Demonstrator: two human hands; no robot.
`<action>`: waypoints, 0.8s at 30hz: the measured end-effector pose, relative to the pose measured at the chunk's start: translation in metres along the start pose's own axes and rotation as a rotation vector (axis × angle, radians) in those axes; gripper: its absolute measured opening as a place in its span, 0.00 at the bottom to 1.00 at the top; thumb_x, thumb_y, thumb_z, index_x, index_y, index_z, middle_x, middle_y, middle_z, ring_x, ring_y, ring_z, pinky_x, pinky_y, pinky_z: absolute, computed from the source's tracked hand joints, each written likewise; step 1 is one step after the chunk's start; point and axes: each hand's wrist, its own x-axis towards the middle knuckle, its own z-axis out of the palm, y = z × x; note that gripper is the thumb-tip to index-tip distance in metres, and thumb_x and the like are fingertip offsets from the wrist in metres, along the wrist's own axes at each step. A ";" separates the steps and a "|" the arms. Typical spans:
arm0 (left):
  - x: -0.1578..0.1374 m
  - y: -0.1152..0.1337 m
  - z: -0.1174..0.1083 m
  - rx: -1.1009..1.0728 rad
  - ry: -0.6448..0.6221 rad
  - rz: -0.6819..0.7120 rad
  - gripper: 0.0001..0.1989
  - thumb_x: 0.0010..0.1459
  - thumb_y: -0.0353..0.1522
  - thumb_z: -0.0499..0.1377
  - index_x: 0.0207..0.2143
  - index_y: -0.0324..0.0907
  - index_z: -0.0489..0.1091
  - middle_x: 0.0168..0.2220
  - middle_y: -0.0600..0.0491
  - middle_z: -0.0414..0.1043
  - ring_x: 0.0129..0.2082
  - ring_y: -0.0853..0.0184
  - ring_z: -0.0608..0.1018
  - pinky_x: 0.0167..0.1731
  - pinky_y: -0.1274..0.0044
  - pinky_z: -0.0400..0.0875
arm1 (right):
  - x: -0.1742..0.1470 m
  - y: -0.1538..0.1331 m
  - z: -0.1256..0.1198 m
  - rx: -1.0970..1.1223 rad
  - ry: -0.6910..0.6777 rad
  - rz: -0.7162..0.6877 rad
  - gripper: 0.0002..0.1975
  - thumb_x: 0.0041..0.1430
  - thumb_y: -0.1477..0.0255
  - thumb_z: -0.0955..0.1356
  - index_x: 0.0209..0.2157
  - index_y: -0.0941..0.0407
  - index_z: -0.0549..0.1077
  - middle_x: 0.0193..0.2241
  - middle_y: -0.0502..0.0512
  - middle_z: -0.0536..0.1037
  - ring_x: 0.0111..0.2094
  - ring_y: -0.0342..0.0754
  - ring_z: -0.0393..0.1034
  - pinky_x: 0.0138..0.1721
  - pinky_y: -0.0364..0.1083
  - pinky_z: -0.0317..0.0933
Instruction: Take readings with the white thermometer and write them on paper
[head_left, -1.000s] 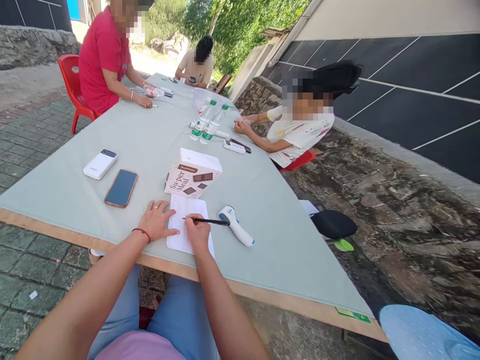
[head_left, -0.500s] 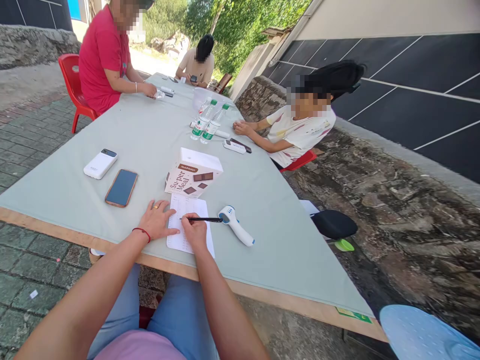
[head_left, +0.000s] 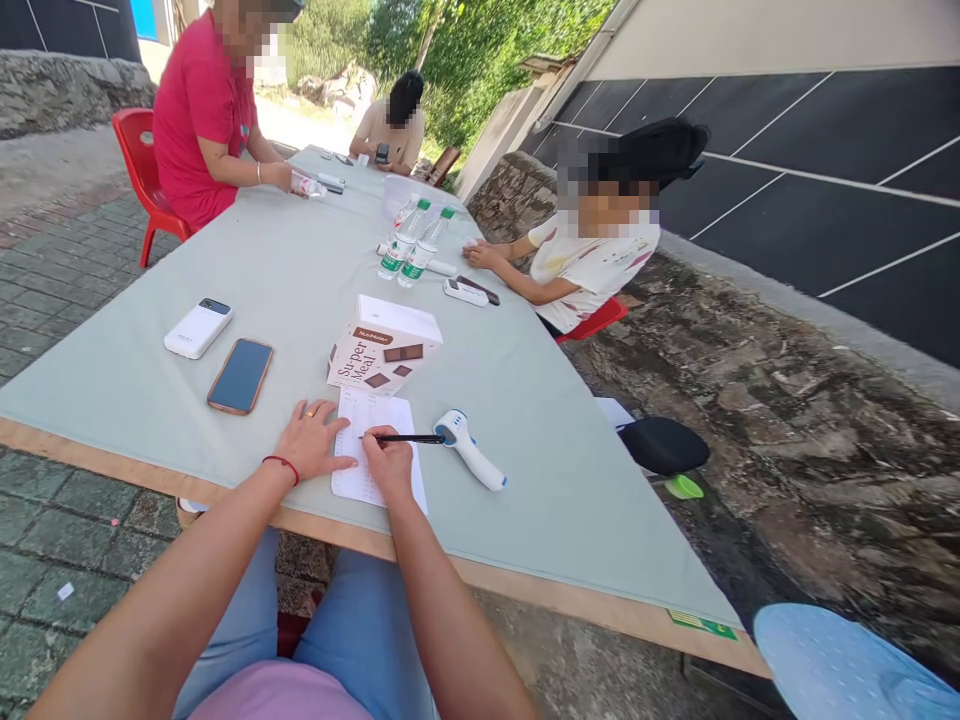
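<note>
A black pen is gripped in my right hand, its tip at a white sheet of paper with small writing in columns. My left hand lies flat with fingers spread, thumb and fingertips on the sheet's left edge. Behind the paper stands a white and brown "Super Meal" box. To the right of my right hand lies a white and blue infrared thermometer. A smartphone and a white power bank rest to the left of the box.
Water bottles with green caps stand further along the table. Beyond them is a pale plastic basin. People sit at the left, far end and right. A blue dotted surface is at lower right.
The view has shifted slightly. The person on the left has moved the clear packet in their hands, and the person at right has turned their head a little. My hands stay on the paper.
</note>
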 end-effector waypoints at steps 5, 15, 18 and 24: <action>0.000 0.001 -0.001 -0.011 -0.011 -0.003 0.31 0.50 0.51 0.62 0.53 0.46 0.69 0.59 0.43 0.62 0.61 0.52 0.62 0.63 0.56 0.47 | 0.000 -0.001 -0.001 0.016 0.009 0.013 0.09 0.46 0.63 0.63 0.24 0.53 0.71 0.19 0.47 0.74 0.24 0.48 0.68 0.30 0.46 0.63; 0.000 0.000 -0.001 0.000 -0.015 0.002 0.31 0.51 0.51 0.62 0.53 0.46 0.68 0.60 0.43 0.62 0.61 0.53 0.62 0.63 0.55 0.47 | -0.001 0.000 0.002 0.014 0.056 0.007 0.08 0.48 0.64 0.63 0.26 0.53 0.69 0.21 0.48 0.73 0.25 0.48 0.68 0.32 0.46 0.63; 0.000 -0.001 0.000 -0.006 -0.004 0.005 0.30 0.51 0.51 0.62 0.53 0.47 0.68 0.59 0.43 0.62 0.61 0.53 0.63 0.63 0.55 0.47 | -0.001 -0.001 -0.004 0.059 0.227 -0.108 0.11 0.54 0.64 0.61 0.32 0.55 0.70 0.29 0.53 0.75 0.32 0.48 0.69 0.37 0.46 0.64; -0.001 -0.002 -0.004 -0.017 -0.003 0.005 0.30 0.51 0.50 0.63 0.52 0.46 0.68 0.59 0.43 0.63 0.61 0.53 0.63 0.63 0.55 0.48 | 0.011 0.013 -0.021 -0.335 0.064 -0.388 0.18 0.62 0.72 0.56 0.46 0.55 0.72 0.41 0.58 0.75 0.43 0.52 0.67 0.44 0.50 0.61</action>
